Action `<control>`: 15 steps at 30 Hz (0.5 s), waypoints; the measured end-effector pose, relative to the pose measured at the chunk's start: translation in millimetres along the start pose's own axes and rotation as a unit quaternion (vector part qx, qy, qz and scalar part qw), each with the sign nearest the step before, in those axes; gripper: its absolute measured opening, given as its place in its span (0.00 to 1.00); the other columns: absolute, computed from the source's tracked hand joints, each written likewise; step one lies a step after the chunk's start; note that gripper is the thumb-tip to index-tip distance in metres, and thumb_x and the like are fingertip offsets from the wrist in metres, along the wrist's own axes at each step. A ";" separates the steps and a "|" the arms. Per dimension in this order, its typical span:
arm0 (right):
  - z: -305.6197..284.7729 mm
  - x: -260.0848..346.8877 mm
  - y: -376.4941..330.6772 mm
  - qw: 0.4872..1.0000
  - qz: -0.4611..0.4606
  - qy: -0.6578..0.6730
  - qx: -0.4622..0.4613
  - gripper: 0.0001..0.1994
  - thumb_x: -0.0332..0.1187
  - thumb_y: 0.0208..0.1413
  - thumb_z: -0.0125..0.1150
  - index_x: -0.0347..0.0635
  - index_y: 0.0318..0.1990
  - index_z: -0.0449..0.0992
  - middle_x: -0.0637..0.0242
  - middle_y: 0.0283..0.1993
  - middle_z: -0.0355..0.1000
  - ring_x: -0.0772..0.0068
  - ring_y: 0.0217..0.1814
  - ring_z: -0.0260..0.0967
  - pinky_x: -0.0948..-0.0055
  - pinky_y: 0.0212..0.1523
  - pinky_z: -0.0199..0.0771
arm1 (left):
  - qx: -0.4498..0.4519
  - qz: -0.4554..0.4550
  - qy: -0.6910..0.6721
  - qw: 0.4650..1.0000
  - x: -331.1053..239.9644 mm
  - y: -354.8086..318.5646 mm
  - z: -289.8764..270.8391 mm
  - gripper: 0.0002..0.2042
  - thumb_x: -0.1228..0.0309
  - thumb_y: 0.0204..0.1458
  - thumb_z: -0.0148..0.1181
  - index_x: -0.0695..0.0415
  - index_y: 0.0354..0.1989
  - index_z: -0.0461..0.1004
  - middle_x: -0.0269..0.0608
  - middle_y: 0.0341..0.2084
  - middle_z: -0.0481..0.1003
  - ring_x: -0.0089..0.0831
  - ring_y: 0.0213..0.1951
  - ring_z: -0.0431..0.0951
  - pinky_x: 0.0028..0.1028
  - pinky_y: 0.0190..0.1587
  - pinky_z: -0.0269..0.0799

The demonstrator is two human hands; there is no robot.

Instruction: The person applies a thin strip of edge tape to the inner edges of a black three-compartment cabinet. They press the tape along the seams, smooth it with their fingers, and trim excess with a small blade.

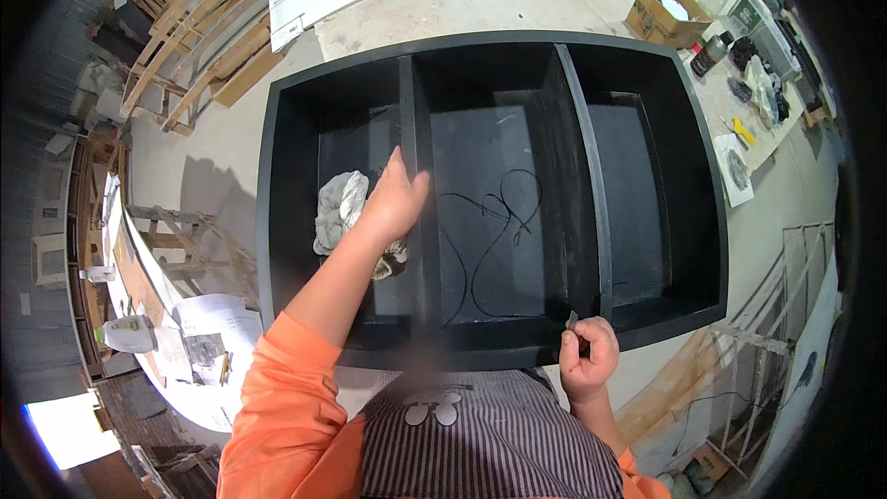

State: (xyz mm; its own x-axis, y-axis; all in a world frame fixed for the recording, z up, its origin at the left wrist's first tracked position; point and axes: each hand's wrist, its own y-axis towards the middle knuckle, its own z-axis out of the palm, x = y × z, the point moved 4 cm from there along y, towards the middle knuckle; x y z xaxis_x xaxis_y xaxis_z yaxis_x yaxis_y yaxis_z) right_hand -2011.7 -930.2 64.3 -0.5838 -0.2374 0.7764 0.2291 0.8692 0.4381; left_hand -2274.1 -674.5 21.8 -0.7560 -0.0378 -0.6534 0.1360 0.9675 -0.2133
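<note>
A large black box (pixel 573 166) with two dividers forming three open compartments lies in front of me. My left hand (pixel 397 203) is over the left divider (pixel 408 120), fingers stretched forward and apart, with nothing visible in it. Whether it touches the divider I cannot tell. Beside that hand, a crumpled grey-white rag (pixel 340 208) lies in the left compartment, partly hidden by my wrist. At the near edge, right of centre, my right hand (pixel 591 356) is closed, pinching a small flat grey piece (pixel 572 319) that sticks up from the fingertips. A thin black cord (pixel 508 208) lies loosely looped in the middle compartment.
The box rests on a pale worktable (pixel 480 0). At its right are a cardboard box (pixel 667 17), a dark bottle (pixel 711 54) and a yellow-handled tool (pixel 742 132). Wooden frames (pixel 199 28) stand far left. Papers (pixel 217 328) and a white bottle (pixel 127 334) lie near left.
</note>
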 end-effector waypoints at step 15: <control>1.7 1.2 22.5 0.984 0.024 0.120 0.127 0.06 0.26 0.50 0.67 0.37 0.34 0.75 0.62 0.26 0.73 0.68 0.21 0.68 0.74 0.23 0.68 | 0.034 -0.045 -0.014 0.998 -3.7 -105.0 7.7 0.28 0.67 0.62 0.52 0.72 0.66 0.54 0.67 0.58 0.66 0.54 0.62 0.66 0.38 0.64 0.59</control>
State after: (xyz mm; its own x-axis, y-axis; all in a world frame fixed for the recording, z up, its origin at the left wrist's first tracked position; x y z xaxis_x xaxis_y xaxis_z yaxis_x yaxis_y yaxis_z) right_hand -2008.6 -910.2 74.3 -0.3695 -0.2615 0.8917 0.0323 0.9554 0.2936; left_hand -2280.7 -777.8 41.0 -0.7492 -0.1316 -0.6491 0.1124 0.9406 -0.3205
